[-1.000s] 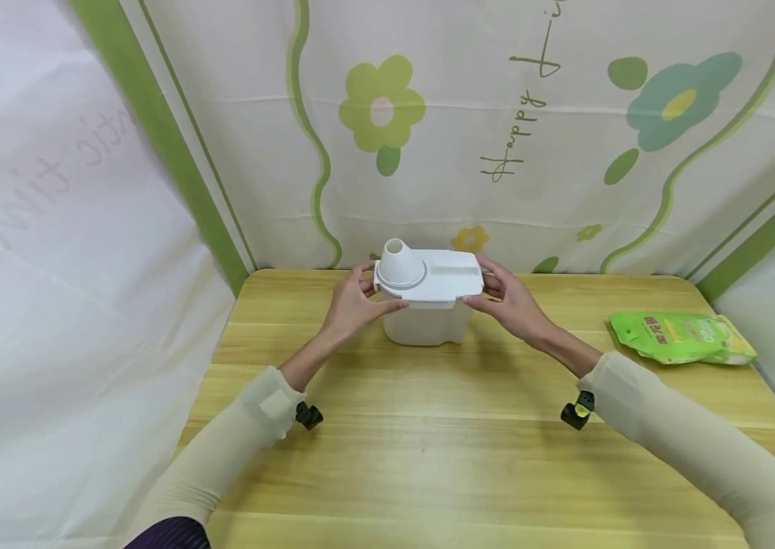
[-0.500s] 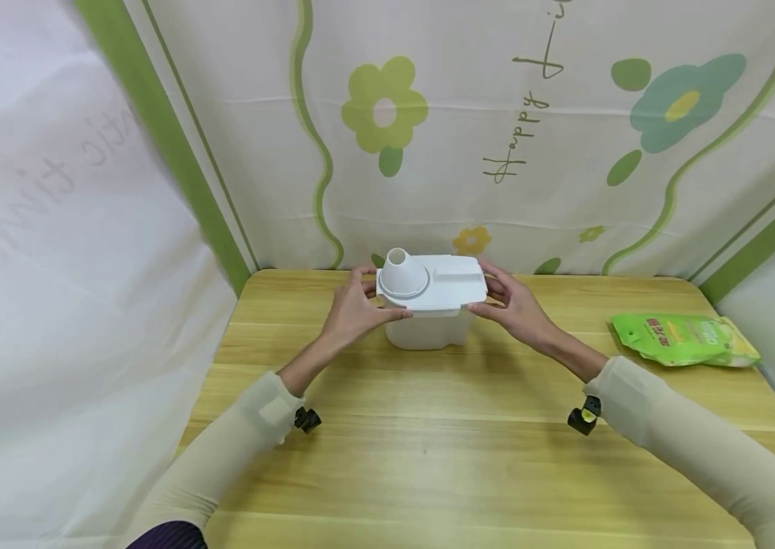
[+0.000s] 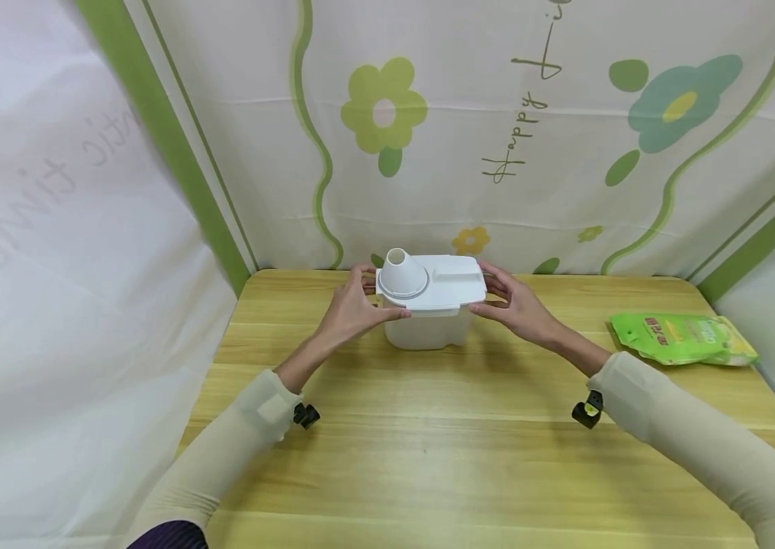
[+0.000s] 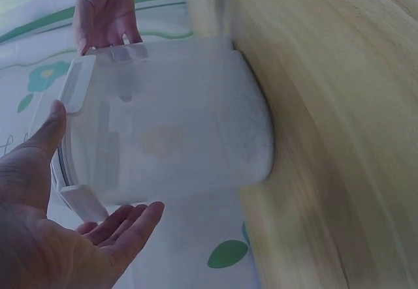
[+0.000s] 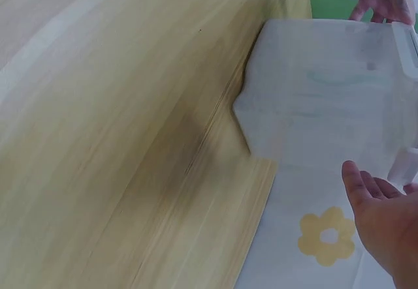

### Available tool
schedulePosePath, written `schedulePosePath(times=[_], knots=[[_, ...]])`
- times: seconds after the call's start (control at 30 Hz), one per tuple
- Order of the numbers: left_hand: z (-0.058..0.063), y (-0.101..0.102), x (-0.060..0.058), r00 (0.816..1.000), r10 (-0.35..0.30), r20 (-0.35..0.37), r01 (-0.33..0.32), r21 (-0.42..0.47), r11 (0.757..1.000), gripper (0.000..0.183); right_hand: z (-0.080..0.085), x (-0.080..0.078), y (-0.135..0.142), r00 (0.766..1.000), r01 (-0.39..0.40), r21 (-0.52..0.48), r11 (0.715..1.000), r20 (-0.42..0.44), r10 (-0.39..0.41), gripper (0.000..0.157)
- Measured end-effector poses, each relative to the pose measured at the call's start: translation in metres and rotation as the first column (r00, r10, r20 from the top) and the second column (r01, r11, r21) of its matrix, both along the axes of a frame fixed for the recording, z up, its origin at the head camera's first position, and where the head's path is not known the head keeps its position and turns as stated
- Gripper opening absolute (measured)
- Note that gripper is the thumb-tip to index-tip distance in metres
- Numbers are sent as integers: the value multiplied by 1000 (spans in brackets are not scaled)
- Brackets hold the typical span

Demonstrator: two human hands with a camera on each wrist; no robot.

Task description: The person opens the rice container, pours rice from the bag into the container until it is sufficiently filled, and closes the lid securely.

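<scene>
A translucent plastic storage container (image 3: 425, 333) stands on the table near its far edge. Over its mouth lies a white lid (image 3: 455, 284) with a cone-shaped spout (image 3: 404, 277) at the left end. My left hand (image 3: 353, 301) grips the lid's left end, thumb along the front edge and fingers round the side. At the other end my right hand (image 3: 516, 303) holds it the same way. A side clip (image 4: 85, 201) sticks outward above my left fingers in the left wrist view. In the right wrist view another clip (image 5: 404, 166) juts out beside my right fingers.
Green printed packets (image 3: 679, 338) lie at the right side of the wooden table (image 3: 422, 442). A flower-printed curtain (image 3: 449, 191) hangs right behind the table's far edge. White cloth (image 3: 72, 305) borders the left side.
The lid and container appear slightly nearer to me than a second ago, and the lid's front edge sits lower in view. Both hands keep their hold. Over the last half second almost nothing moves.
</scene>
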State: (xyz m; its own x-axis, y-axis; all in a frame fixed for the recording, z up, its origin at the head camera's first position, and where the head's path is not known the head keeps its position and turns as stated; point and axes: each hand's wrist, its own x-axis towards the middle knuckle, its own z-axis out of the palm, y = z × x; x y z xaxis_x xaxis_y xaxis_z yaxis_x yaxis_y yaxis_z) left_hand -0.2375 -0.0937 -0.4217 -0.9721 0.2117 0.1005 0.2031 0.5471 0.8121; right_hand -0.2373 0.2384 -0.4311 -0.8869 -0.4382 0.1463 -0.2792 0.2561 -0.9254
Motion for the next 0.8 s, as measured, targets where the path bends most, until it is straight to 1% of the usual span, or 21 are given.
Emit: schedulePosePath(times=[0.1, 0.23, 0.33, 0.47, 0.8], knots=[[-1, 0, -1, 1000, -30, 0, 30, 36, 999, 109, 1, -1, 3, 1000, -25, 15, 1000, -12, 25, 84], [0, 0, -4, 996, -92, -16, 93, 93, 991, 113, 4, -2, 8, 998, -63, 18, 998, -13, 63, 80], [1, 1, -6, 992, -123, -29, 125, 95, 988, 113, 6, -4, 11, 996, -87, 11, 996, -11, 87, 76], [0, 1, -8, 991, -132, -25, 133, 76, 988, 113, 8, -7, 14, 995, -96, 1, 995, -14, 96, 70], [-4, 2, -12, 988, -147, -52, 150, 48, 988, 111, 4, -18, 17, 997, -67, -30, 997, -44, 66, 60]])
